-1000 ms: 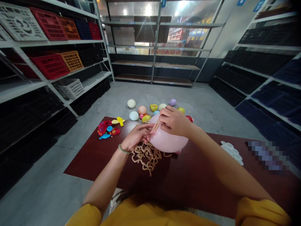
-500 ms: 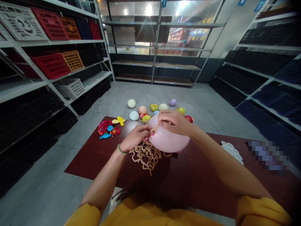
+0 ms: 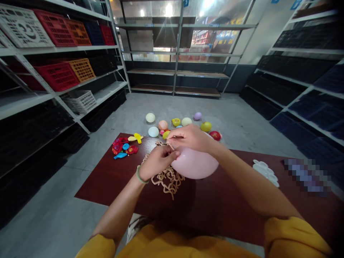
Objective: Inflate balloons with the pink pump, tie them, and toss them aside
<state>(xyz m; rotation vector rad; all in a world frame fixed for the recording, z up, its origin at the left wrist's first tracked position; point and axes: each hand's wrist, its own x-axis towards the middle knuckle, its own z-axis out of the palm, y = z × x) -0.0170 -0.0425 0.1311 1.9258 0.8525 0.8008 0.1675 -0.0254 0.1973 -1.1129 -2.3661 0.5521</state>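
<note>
A pale pink inflated balloon (image 3: 195,165) rests on the dark red table (image 3: 220,204) in front of me. My right hand (image 3: 189,138) lies over its top, fingers pinched at the balloon's neck. My left hand (image 3: 157,161), with a green band on the wrist, is closed at the same spot, gripping the neck against the right fingers. Under both hands lies a tangled heap of tan rubber bands (image 3: 166,179).
Flat uninflated balloons (image 3: 124,147) in red, blue and yellow lie at the table's far left corner. Several small inflated balloons (image 3: 172,125) sit on the grey floor beyond. A white flower-shaped tray (image 3: 264,172) lies to the right. Shelving with crates (image 3: 57,73) lines both sides.
The right hand dropped lower onto the balloon and both hands closed together at its neck. The balloon shifted slightly right and toward me.
</note>
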